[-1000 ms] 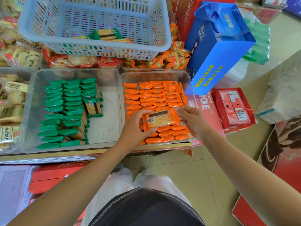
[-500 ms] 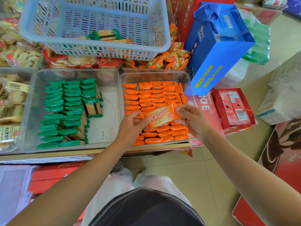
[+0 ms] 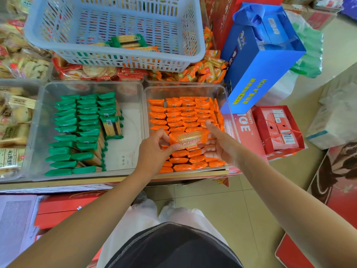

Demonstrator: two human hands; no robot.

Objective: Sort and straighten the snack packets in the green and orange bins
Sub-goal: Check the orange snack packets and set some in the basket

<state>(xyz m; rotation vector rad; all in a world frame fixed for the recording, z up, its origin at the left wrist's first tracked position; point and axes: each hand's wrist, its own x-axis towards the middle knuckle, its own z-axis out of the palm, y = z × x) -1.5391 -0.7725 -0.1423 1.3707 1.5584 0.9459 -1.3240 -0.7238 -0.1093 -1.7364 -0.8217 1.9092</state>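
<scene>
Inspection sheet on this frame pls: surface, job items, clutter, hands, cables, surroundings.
Surface: shelf, two clear bins side by side.
Job's things: green packets in rows in left bin, loose green packet lying flat across them; orange packets fill right bin.
Clutter: blue basket behind, a few packets inside.
Hands: left hand and right hand grip held orange packet by its ends.
Cables: nothing seen.
Surroundings: blue gift bag, red box, tiled floor.
</scene>
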